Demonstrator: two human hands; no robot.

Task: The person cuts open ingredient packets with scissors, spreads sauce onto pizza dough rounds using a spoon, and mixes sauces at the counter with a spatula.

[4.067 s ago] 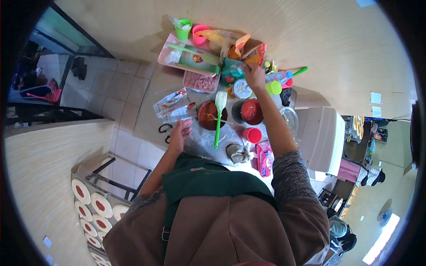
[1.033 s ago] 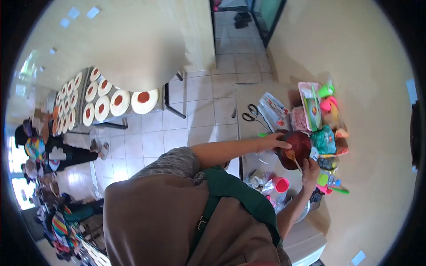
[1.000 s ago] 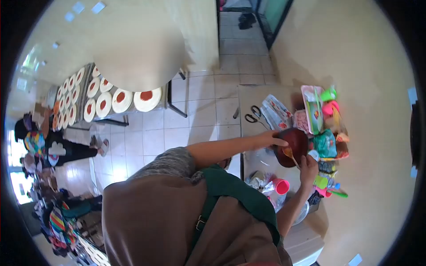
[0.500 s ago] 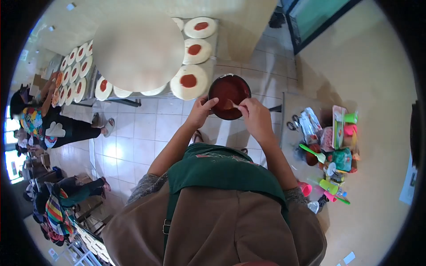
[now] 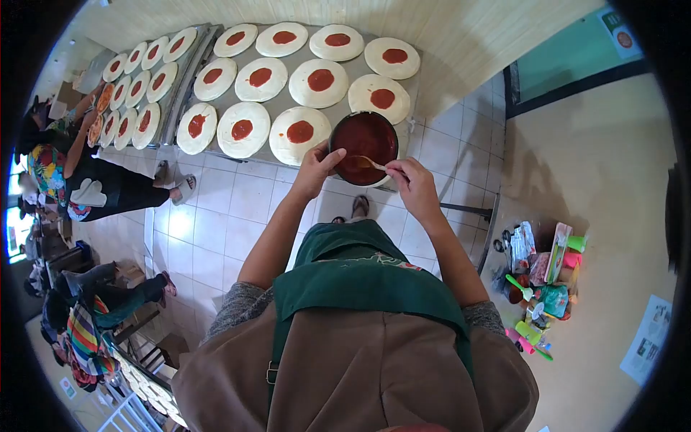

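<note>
My left hand [image 5: 317, 171] grips the left rim of a dark bowl [image 5: 368, 133] with red sauce inside, its thumb over the edge. My right hand [image 5: 415, 186] is closed on the handle of a spoon [image 5: 373, 165], whose head rests in the sauce. The bowl is in front of my apron, at the near edge of a table [image 5: 281, 101] bearing rows of round dough bases. Each base has a red sauce patch in its middle; one dough base [image 5: 300, 136] lies just left of the bowl, and another [image 5: 380, 99] is behind it.
A second table on the left holds more sauced bases [image 5: 146, 126]. A person [image 5: 86, 183] leans over it, and other people stand at the lower left. On the right, a side table [image 5: 515, 209] carries scissors, a green spatula [image 5: 519, 286], cups and packets. A table leg [image 5: 468, 210] juts out between.
The view has turned from the side table to the dough bases. The bowl, earlier at the side table, is now beside the bases, still held with the spoon in it.
</note>
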